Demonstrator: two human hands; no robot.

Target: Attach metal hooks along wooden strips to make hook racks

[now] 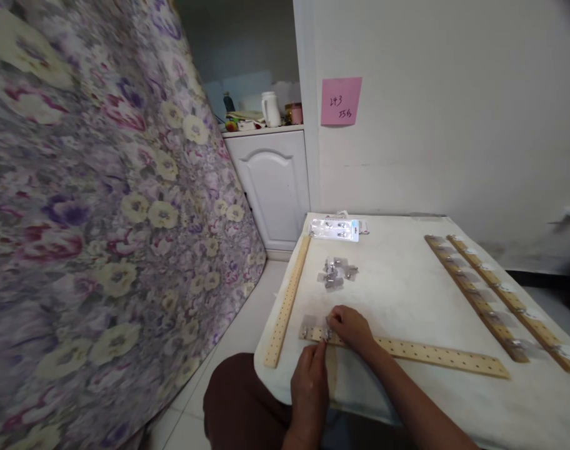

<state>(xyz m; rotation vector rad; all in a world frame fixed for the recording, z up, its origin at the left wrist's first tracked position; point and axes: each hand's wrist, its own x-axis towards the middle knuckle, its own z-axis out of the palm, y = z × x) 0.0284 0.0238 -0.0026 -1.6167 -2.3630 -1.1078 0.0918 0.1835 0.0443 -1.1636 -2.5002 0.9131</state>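
Observation:
A pale wooden strip with rows of holes (439,354) lies across the near part of the table. Near its left end sits a small shiny metal fitting (327,334). My left hand (309,381) reaches it from the near side, fingers pressed together and fingertips against it. Right beside the fitting, my right hand (351,326) is closed in a pinch above the strip; what its fingertips hold is hidden. Another metal fitting with a clear plastic piece (305,331) is at the strip's left end. Beyond the hands lies a loose pile of such fittings (336,272).
Another perforated strip (289,303) lies along the table's left side. Two strips bearing several fittings, one darker (472,292) and one lighter (512,298), lie at right. A clear blister pack (334,229) is at the far edge. A floral curtain (102,219) hangs at left.

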